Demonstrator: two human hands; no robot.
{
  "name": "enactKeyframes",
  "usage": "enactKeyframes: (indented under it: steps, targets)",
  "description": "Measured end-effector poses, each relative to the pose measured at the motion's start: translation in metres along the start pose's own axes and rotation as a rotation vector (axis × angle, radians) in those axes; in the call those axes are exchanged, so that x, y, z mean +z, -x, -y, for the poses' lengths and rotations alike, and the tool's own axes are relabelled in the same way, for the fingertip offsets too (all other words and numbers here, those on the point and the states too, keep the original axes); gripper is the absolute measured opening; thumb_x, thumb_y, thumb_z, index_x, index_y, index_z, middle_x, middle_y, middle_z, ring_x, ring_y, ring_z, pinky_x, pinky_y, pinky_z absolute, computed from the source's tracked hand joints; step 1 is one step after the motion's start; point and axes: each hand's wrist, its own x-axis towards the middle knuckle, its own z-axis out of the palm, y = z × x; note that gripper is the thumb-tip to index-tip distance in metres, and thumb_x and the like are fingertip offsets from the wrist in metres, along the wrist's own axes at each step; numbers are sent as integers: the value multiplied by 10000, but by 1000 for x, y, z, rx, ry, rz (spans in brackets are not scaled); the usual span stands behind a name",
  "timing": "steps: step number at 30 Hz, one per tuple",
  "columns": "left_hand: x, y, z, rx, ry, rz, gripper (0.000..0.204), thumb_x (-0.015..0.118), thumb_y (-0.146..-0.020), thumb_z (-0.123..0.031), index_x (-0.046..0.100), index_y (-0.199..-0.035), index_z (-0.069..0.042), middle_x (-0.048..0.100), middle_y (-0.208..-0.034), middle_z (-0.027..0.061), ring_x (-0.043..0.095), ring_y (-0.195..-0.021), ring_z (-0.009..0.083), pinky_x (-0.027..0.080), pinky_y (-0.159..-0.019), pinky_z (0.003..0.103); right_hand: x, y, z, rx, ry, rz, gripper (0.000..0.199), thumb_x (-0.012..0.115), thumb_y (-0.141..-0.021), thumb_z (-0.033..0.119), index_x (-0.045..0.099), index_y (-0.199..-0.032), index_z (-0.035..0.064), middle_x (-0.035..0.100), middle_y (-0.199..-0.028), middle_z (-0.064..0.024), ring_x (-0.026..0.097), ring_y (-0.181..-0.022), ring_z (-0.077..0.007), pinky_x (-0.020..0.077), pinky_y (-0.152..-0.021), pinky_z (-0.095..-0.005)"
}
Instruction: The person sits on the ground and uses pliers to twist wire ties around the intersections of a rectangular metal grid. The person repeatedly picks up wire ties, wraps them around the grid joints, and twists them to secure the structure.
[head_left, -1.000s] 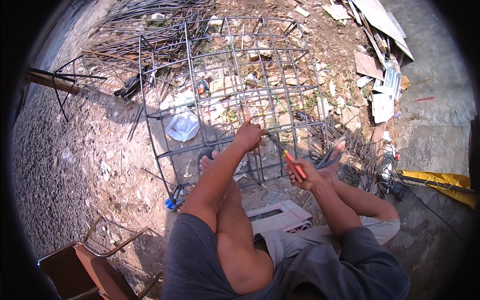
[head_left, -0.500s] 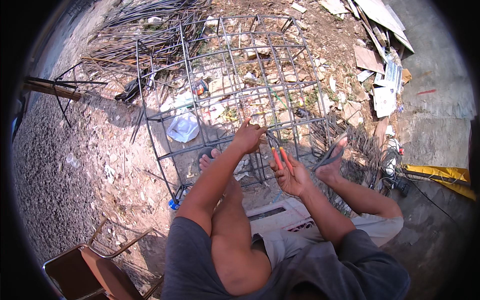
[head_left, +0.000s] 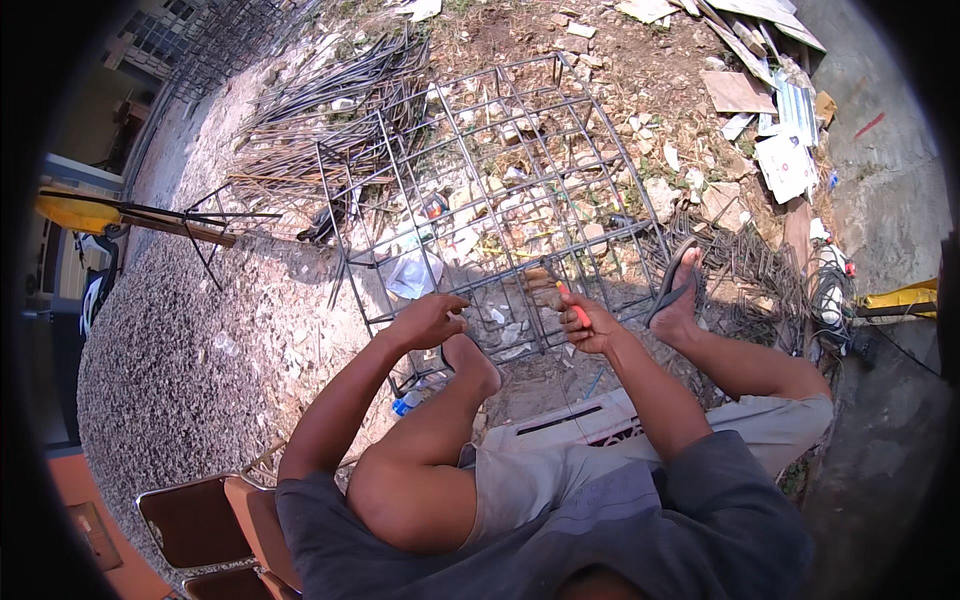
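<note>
A cage of dark reinforcing bars (head_left: 500, 277) lies on the rubble in front of me. In my right hand (head_left: 592, 330) is a pair of pliers (head_left: 574, 306) with red-orange handles, my fingers wrapped round them. The jaws meet the cage's near bars; any tie wire there is too fine to make out. My left hand (head_left: 428, 322) hovers by the near left part of the cage, fingers loosely bent and apart, with nothing visible in them. My sandalled right foot (head_left: 677, 290) rests beside the cage's right corner.
Loose bars (head_left: 330, 120) are heaped at the far left, and thin bent rods (head_left: 740, 265) lie to the right. Brown chairs (head_left: 195, 520) stand at lower left. A pale slotted object (head_left: 560, 425) sits below my legs. Boards and sheets (head_left: 785, 165) lie at far right.
My left hand has drawn back from the bars, toward the left and nearer me. The pliers' handles have come together, their jaws now at the bars. The whole view has shifted.
</note>
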Motion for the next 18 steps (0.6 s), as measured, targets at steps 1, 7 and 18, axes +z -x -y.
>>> enactKeyframes:
  steps: [1,7,18]
  targets:
    - [-3,10,-7,-14,-32,19,522,694,-868,-307,600,-1321,-67,674,-1190,194,685,-1006,314,528,-888,402,-4,-1,-5,-13,-8,12,222,677,-935,314,562,-968,127,526,-617,67,453,-436,-12,292,-347,-170]
    - [0,9,-50,-43,-149,6,514,695,-872,-323,606,-1313,-73,687,-1171,179,674,-1030,333,521,-903,412,-7,-7,-19,-100,318,-197,207,659,-902,320,599,-980,138,549,-660,20,455,-423,-63,328,-363,-191]
    - [213,-103,-107,-110,995,-344,362,546,-995,-309,663,-1035,31,692,-892,131,668,-721,178,550,-648,335,-12,-18,0,-506,1770,-756,504,525,-942,426,686,-1070,-35,686,-901,-198,681,-699,-208,519,-598,-399]
